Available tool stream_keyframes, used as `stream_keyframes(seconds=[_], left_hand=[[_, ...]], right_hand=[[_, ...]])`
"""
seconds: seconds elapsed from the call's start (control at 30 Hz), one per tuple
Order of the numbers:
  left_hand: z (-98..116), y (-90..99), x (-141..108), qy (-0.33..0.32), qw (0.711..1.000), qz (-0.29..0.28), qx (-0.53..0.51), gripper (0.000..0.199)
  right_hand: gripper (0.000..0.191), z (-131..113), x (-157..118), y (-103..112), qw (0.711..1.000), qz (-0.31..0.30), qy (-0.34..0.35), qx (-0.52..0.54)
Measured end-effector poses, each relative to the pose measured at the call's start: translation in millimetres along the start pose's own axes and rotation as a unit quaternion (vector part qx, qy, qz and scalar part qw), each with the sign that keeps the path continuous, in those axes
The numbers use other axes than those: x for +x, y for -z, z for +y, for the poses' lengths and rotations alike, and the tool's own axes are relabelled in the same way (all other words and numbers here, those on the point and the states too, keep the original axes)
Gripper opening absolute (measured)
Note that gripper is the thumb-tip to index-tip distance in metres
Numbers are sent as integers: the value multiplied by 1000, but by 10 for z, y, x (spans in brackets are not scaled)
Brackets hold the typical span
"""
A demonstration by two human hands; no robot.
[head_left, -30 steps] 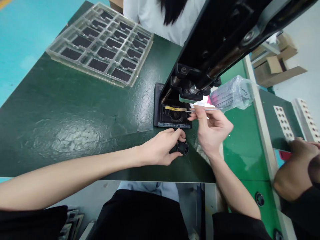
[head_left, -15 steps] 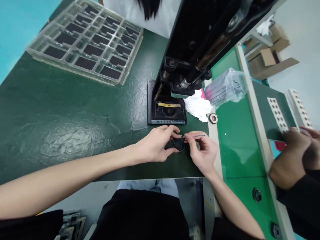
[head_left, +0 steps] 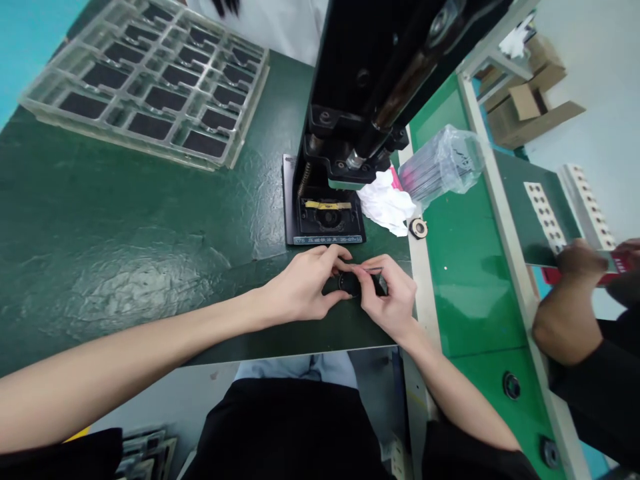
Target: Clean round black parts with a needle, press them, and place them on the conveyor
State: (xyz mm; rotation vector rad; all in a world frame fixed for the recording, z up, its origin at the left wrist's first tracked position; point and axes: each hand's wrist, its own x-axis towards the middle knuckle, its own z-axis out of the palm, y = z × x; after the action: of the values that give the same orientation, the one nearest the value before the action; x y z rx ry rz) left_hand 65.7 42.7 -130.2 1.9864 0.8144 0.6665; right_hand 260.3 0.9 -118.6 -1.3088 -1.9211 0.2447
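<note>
My left hand [head_left: 310, 283] is closed on a small round black part [head_left: 349, 284], gripping its left side between thumb and fingers just above the green table. My right hand [head_left: 393, 293] meets it from the right, pinching a thin dark stick [head_left: 373, 269] that lies across the top edge of the part. The stick's left end is hidden by the fingertips. Just beyond both hands stands a black press [head_left: 367, 100], its base fixture [head_left: 327, 239] carrying a labelled front edge and a yellow strip [head_left: 327, 206].
Stacked clear trays [head_left: 227, 157] with dark pads stand at the back left. Right of the press lie a white cloth [head_left: 387, 205], a plastic bag of thin sticks [head_left: 440, 170] and a ring-shaped part [head_left: 419, 229]. Round parts [head_left: 511, 385] lie on the green belt. A co-worker's hand [head_left: 583, 260] works at far right.
My right hand has moved in against my left, and its fingers now cover more of the stick and part. The view has shifted slightly. A red item now shows by the co-worker's hands.
</note>
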Motion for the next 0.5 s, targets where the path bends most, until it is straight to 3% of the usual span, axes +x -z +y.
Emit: stream_keyframes(seconds=[0.1,0.2,0.3,0.4,0.5], left_hand=[[3,7,2,-5,1000,5,0,48],[-2,14,5,-4,1000,11,-3,44],[-22,31,9,-6,1000,15,16,43],[-11,71,15,-20,999,6,34,39],[66,136,20,-25,998,3,51,35]], right_hand=[[20,16,2,-24,1000,-3,-15,-2],[25,71,21,-49,993,10,-103,66],[29,141,32,0,958,108,-212,160],[28,152,-111,253,933,216,-244,151],[24,51,-538,681,959,215,-186,-1]])
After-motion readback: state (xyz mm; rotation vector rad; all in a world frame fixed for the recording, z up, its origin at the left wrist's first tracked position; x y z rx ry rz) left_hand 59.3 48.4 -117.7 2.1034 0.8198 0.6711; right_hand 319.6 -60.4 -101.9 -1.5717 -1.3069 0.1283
